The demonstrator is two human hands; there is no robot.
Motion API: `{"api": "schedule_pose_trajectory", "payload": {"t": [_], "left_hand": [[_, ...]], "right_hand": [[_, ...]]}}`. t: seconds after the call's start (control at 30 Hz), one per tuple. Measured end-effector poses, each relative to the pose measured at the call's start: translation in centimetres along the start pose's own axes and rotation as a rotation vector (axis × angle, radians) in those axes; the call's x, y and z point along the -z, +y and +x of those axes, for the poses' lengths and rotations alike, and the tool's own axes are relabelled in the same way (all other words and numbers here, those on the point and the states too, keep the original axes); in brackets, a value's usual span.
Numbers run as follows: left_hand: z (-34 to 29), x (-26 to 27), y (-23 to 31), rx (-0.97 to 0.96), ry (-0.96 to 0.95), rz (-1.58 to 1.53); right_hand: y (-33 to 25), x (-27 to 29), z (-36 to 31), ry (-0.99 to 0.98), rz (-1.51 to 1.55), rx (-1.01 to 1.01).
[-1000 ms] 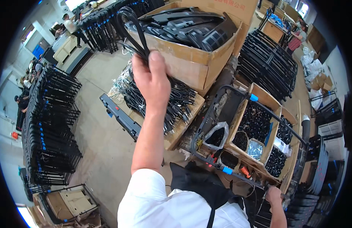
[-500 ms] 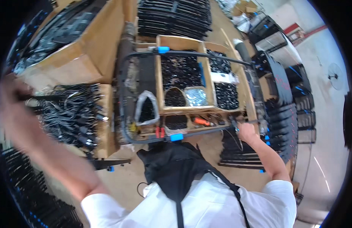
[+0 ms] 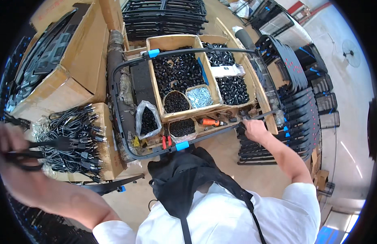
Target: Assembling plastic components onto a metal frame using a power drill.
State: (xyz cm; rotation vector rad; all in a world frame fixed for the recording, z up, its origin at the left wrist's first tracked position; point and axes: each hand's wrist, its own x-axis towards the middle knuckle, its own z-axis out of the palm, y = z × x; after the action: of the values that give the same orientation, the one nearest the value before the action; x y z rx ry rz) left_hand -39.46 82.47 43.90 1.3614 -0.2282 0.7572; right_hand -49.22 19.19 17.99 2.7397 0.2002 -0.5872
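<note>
A rounded black tubular frame with blue tape pieces lies across the workbench, over the parts boxes. My right hand is closed around the frame's near rail, toward its right end. Far to the left, my left hand is raised beside a carton of bundled black power cords. Its fingers are closed on a black looped cord-like piece; blur hides its exact kind. An orange-handled screwdriver and red-handled pliers lie on the bench between my hands.
A divided wooden box holds black fittings, dark screws and silver screws. Beside it sits a clear bag of black parts. A large carton stands at left. Stacked black frames line the right, more the back.
My left hand has come down and nearer along the carton's left side, holding the black piece. The view has swung, so the bench appears shifted left. My right hand stays at the rail.
</note>
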Motion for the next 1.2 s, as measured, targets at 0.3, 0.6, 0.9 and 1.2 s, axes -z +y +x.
{"api": "schedule_pose_trajectory", "payload": {"t": [0.3, 0.6, 0.9, 1.2], "left_hand": [[-17.0, -7.0, -11.9, 0.637, -0.511, 0.133], [-25.4, -6.0, -16.0, 0.719, -0.771, 0.183], [-25.5, -5.9, -17.2, 0.871, -0.874, 0.045], [-26.4, -7.3, -20.1, 1.656, -0.581, -0.770]], "right_hand": [[0.5, -1.0, 2.3, -0.269, -0.182, -0.109], [-2.0, -2.4, 2.3, 0.014, 0.356, -0.181], [-16.8, 9.5, 6.9, -0.487, 1.924, -0.022], [-20.0, 12.7, 18.1, -0.004, 2.818, -0.237]]}}
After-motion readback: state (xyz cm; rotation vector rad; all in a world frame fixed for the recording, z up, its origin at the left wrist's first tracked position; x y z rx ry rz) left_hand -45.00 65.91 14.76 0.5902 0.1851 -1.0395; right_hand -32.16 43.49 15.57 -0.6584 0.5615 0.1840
